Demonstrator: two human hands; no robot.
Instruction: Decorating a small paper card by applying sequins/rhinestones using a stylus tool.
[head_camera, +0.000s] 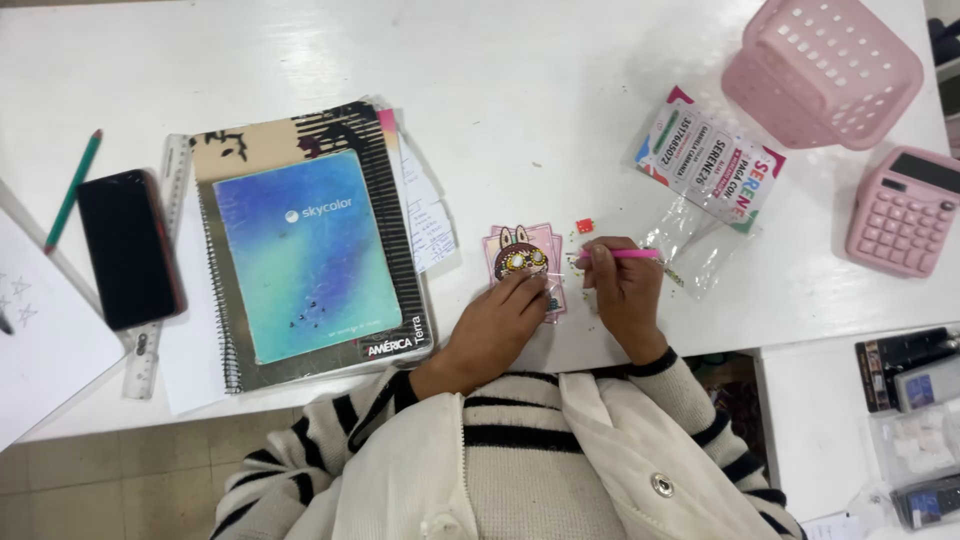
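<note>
- The left hand (505, 318) lies just below the middle of the frame, its fingers bent and pressing down on the lower right corner of a small pink card (521, 256) with a cartoon animal figure, holding it flat without closing around it.
- The card lies flat on the white table (500, 90), its long axis running up and down the frame, the figure's ears toward the top.
- The right hand (622, 292), just right of the card, is closed around a slim pink pen (622, 255).
- The pen lies almost level, its long axis left to right; the tip points left toward the card's right edge and the back end points right.
- A tiny red square tray (585, 226) sits just above the pen tip.
- Clear plastic bags (700, 245) and a printed leaflet (712, 162) lie to the right.
- Upper right: a tipped pink basket (825, 65) and a pink calculator (905, 212).
- Left of centre: a stack of spiral notebooks (310, 250); farther left, a black phone (128, 247), a clear ruler (160, 270) and a green pencil (73, 188).
</note>
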